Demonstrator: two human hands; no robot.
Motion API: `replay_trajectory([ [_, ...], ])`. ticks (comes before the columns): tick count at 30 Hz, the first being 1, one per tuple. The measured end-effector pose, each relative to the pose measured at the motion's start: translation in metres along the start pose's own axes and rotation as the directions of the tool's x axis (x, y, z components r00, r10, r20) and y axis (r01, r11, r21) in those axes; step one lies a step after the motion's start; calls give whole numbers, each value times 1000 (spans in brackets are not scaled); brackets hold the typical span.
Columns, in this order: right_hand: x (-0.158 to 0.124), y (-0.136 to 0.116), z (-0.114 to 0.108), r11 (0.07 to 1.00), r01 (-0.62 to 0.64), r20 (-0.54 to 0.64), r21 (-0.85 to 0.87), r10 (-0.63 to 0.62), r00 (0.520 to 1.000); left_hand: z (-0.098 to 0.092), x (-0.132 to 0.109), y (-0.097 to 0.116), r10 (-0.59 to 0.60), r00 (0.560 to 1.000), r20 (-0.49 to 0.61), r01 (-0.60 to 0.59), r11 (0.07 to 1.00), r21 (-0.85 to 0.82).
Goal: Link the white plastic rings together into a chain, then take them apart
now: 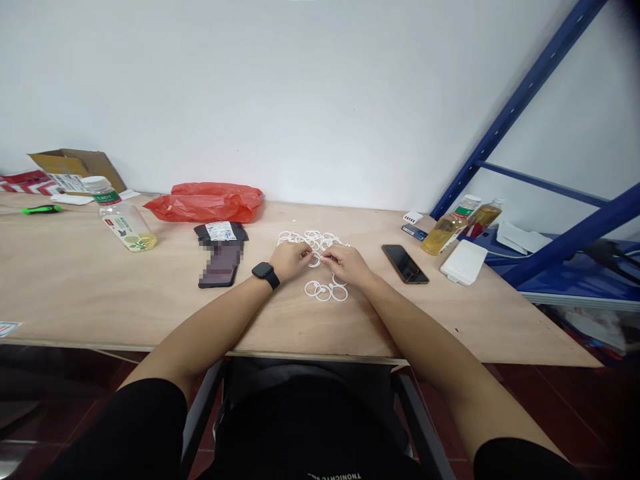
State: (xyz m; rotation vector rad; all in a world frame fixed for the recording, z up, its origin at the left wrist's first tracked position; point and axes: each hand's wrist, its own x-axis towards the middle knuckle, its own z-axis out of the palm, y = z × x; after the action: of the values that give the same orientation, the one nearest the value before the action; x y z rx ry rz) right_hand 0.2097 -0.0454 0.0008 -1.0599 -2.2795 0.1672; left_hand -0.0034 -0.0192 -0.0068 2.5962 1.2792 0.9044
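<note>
My left hand, with a black watch on its wrist, and my right hand meet over the wooden table. Between their fingertips is a white ring, pinched from both sides. Behind my hands lies a pile of white rings, partly covered by my fingers. Nearer the table's front edge, several more white rings lie flat and overlap; one of them is partly hidden under my right hand.
Left of my hands are a red plastic bag, a black package and a bottle. To the right lie a phone, a white box and a bottle of yellow liquid, beside a blue metal frame.
</note>
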Motion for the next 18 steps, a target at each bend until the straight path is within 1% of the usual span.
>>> replay_trajectory([
  [4,0,-2,0,1000,-13,7,12,13,1000,0,0,1,-3,1000,15,3,1000,-11],
  [8,0,2,0,996,-67,-45,55,70,997,-2,2,-2,11,1000,-10,-11,999,-43],
  [11,-1,8,-1,987,-127,-100,103,137,985,-2,3,-7,22,998,-54,-22,1000,1],
  [13,-2,13,-1,972,-173,-107,156,191,976,-2,3,-12,10,998,-68,-7,999,48],
  [15,-3,15,-2,955,-211,-60,208,228,972,0,1,-16,-32,998,-48,36,995,95],
  [18,-4,14,-2,953,-221,41,209,218,975,4,-2,-19,-111,994,9,108,981,160],
])
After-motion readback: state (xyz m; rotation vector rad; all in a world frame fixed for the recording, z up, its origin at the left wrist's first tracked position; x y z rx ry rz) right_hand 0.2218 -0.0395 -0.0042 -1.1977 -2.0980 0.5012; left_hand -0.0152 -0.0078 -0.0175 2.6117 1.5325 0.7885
